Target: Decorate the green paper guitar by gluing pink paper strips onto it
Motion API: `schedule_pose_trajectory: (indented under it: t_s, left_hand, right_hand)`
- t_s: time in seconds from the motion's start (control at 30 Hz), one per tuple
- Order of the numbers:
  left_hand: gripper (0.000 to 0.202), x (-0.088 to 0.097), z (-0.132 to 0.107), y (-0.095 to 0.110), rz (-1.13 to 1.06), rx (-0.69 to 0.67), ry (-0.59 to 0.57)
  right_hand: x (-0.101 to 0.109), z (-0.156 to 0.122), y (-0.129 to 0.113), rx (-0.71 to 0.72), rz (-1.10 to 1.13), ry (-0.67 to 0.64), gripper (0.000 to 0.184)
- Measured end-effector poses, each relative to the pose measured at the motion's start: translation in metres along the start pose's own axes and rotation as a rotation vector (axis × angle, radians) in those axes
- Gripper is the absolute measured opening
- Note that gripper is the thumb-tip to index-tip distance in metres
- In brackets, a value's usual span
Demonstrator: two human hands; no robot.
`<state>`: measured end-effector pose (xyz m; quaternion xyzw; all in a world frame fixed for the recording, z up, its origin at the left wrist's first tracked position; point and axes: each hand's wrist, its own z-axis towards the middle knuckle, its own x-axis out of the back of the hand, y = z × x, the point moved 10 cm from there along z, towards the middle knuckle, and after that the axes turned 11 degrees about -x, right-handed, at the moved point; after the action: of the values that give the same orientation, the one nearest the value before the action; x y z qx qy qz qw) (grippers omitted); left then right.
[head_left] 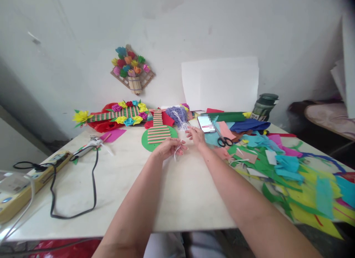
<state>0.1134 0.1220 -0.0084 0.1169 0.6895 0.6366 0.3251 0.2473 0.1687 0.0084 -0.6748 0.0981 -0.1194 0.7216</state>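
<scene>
A white string (176,151) is pinched in my left hand (169,148), and its loose end hangs below the fingers. My right hand (196,136) is a little farther off to the right, its fingertips closed on white strands beside a tangled purple-and-white yarn bundle (177,115). Just behind my left hand lies a green round piece (144,139) with a row of pinkish sticks (159,132) across it, shaped like a guitar. Black-handled scissors (225,141) and a phone (205,125) lie to the right of my right hand.
Coloured paper scraps (288,173) spread over the table's right side. A green bottle (264,107) stands at the back right. On the left are a power strip (39,176), a black cable (95,191) and a glue gun (93,142). A flower-trimmed stick guitar (116,115) lies behind.
</scene>
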Motion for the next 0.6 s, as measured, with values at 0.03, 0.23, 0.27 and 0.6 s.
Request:
schedule_pose_trajectory:
  t_s: [0.03,0.23,0.27,0.6]
  left_hand:
    - [0.015,-0.001,-0.001,-0.001,0.011,0.013,-0.001]
    - [0.013,-0.006,-0.006,-0.004,0.057,0.090,-0.015]
    - [0.013,-0.007,-0.006,-0.004,0.057,0.091,-0.012]
    - [0.018,0.004,-0.004,0.002,-0.051,0.035,0.041]
  right_hand:
    - [0.003,0.000,0.000,-0.024,0.057,0.015,0.028]
    - [0.029,0.003,-0.005,-0.056,0.253,0.171,0.033]
    - [0.035,0.003,-0.006,-0.044,0.246,0.206,0.036]
    - [0.028,-0.003,-0.021,-0.014,-0.832,0.248,0.035]
